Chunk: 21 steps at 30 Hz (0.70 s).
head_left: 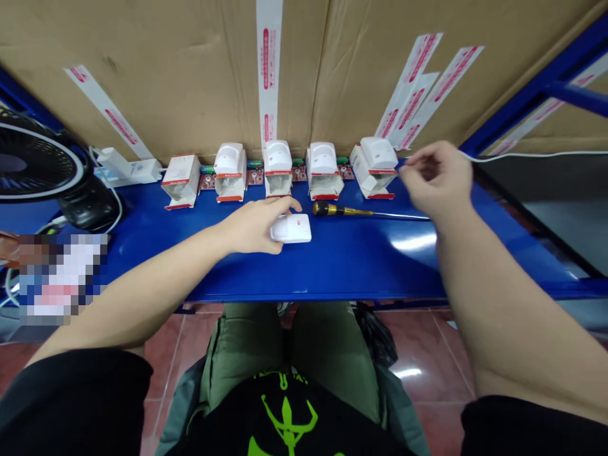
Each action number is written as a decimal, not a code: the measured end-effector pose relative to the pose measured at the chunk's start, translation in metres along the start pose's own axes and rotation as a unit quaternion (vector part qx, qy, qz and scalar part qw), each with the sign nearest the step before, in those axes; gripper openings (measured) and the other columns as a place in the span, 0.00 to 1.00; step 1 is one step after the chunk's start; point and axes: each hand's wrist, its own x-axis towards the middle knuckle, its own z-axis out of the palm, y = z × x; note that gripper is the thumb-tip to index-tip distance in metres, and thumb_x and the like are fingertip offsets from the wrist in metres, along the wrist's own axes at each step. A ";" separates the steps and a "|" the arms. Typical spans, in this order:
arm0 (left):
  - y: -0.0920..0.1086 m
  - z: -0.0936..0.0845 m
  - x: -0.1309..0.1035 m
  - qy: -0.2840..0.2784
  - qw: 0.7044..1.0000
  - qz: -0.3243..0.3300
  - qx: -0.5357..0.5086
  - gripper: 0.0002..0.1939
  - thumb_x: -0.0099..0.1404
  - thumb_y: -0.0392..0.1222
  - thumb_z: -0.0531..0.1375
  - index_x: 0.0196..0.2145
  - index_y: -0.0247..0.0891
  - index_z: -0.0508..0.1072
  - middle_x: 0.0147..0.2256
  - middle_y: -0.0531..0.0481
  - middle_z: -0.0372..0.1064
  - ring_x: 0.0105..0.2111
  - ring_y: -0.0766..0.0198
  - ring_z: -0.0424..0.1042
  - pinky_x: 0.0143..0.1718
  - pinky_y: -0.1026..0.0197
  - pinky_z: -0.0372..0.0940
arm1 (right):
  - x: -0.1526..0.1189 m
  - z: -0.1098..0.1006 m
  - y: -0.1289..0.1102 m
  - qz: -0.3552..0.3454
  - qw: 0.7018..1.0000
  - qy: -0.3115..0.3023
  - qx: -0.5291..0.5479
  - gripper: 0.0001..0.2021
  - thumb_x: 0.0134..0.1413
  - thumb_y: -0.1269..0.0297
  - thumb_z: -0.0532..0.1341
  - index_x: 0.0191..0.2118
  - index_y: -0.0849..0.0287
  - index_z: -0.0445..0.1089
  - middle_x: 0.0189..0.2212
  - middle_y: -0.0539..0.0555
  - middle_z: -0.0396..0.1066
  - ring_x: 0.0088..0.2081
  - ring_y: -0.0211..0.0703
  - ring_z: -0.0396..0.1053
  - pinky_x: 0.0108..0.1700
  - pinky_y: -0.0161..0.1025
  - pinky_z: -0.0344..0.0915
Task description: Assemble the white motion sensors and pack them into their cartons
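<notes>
A white motion detector (pixel 298 228) sits near the middle of the frame, in the grasp of the left hand (pixel 256 228). Its casing is glossy plastic with rounded corners; a small red mark shows on the flatter right part, while the left end is partly covered by the fingers. It lies lengthwise across the frame; whether it rests on the blue tabletop (pixel 361 269) or is held just above it, I cannot tell.

The right hand (pixel 439 177), right of centre, is blurred, with its fingers curled and thumb and forefinger close together. I cannot tell whether anything is pinched there. It is just beside the rightmost of five small cardboard boxes, the right-hand box (pixel 368 174), which carries another white detector (pixel 379 152) on top.

The row of boxes, backed by the tall cardboard sheet (pixel 190 76), bounds the far side. A screwdriver (pixel 342 209) lies to the right of the held detector, its shaft pointing toward the right of the frame. Blue surface shows from there down to the tabletop's straight front edge, below centre. At left, the black fan (pixel 85 202) limits the room sideways.
</notes>
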 end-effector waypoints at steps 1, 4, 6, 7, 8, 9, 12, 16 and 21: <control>-0.002 0.004 0.002 -0.004 1.000 0.000 0.001 0.38 0.54 0.38 0.69 0.63 0.42 0.71 0.60 0.42 0.77 0.52 0.46 0.81 0.51 0.47 0.74 | -0.006 0.007 -0.018 -0.055 0.997 -0.062 0.002 0.08 0.56 0.68 0.65 0.35 0.50 0.64 0.30 0.52 0.67 0.32 0.43 0.63 0.40 0.47 0.62; -0.010 0.009 0.003 0.012 0.999 0.023 -0.037 0.35 0.55 0.37 0.69 0.61 0.42 0.71 0.60 0.43 0.77 0.58 0.45 0.79 0.56 0.45 0.74 | -0.020 0.030 -0.061 -0.218 0.928 -0.303 0.008 0.18 0.55 0.51 0.72 0.47 0.54 0.74 0.42 0.57 0.76 0.40 0.50 0.71 0.45 0.50 0.71; -0.016 0.011 0.002 0.036 0.995 0.047 -0.081 0.32 0.56 0.39 0.70 0.59 0.42 0.71 0.59 0.42 0.76 0.60 0.47 0.77 0.60 0.45 0.73 | -0.025 0.046 -0.078 -0.262 0.879 -0.398 -0.013 0.30 0.51 0.46 0.77 0.56 0.55 0.74 0.51 0.60 0.78 0.47 0.57 0.74 0.50 0.53 0.73; -0.018 0.012 0.001 0.051 0.991 0.057 -0.106 0.30 0.58 0.40 0.70 0.58 0.41 0.70 0.59 0.42 0.76 0.60 0.48 0.77 0.61 0.45 0.73 | -0.027 0.054 -0.083 -0.277 0.869 -0.409 -0.030 0.34 0.49 0.45 0.78 0.58 0.55 0.74 0.52 0.61 0.78 0.50 0.60 0.74 0.53 0.55 0.74; -0.021 0.013 0.001 0.064 0.987 0.064 -0.132 0.28 0.59 0.42 0.69 0.57 0.41 0.70 0.59 0.42 0.76 0.59 0.49 0.77 0.61 0.46 0.73 | -0.028 0.061 -0.085 -0.287 0.866 -0.407 -0.047 0.36 0.48 0.45 0.79 0.59 0.56 0.74 0.53 0.62 0.78 0.52 0.62 0.74 0.54 0.57 0.73; -0.023 0.013 0.000 0.074 0.982 0.067 -0.158 0.27 0.60 0.44 0.69 0.55 0.41 0.69 0.58 0.41 0.76 0.59 0.50 0.77 0.60 0.47 0.74 | -0.029 0.067 -0.086 -0.292 0.868 -0.396 -0.061 0.38 0.47 0.45 0.80 0.60 0.56 0.73 0.53 0.62 0.78 0.52 0.64 0.73 0.55 0.58 0.73; -0.031 0.010 -0.004 0.099 0.972 0.057 -0.205 0.25 0.62 0.47 0.68 0.53 0.42 0.66 0.58 0.41 0.73 0.57 0.52 0.76 0.52 0.52 0.77 | -0.033 0.079 -0.081 -0.286 0.880 -0.370 -0.083 0.44 0.47 0.47 0.80 0.67 0.57 0.69 0.53 0.63 0.79 0.54 0.69 0.73 0.54 0.61 0.73; -0.049 -0.005 -0.011 0.120 0.983 0.036 -0.137 0.29 0.60 0.47 0.68 0.56 0.42 0.65 0.52 0.44 0.70 0.51 0.54 0.75 0.50 0.53 0.75 | -0.039 0.083 -0.071 -0.269 0.888 -0.366 -0.074 0.52 0.49 0.52 0.78 0.76 0.59 0.59 0.57 0.66 0.79 0.62 0.75 0.69 0.63 0.68 0.68; -0.061 -0.018 -0.019 0.123 0.992 0.011 0.012 0.34 0.60 0.46 0.67 0.62 0.38 0.66 0.56 0.40 0.70 0.56 0.48 0.72 0.62 0.46 0.72 | -0.043 0.087 -0.065 -0.287 0.887 -0.354 -0.074 0.44 0.51 0.55 0.75 0.72 0.59 0.66 0.53 0.64 0.80 0.61 0.74 0.69 0.64 0.69 0.67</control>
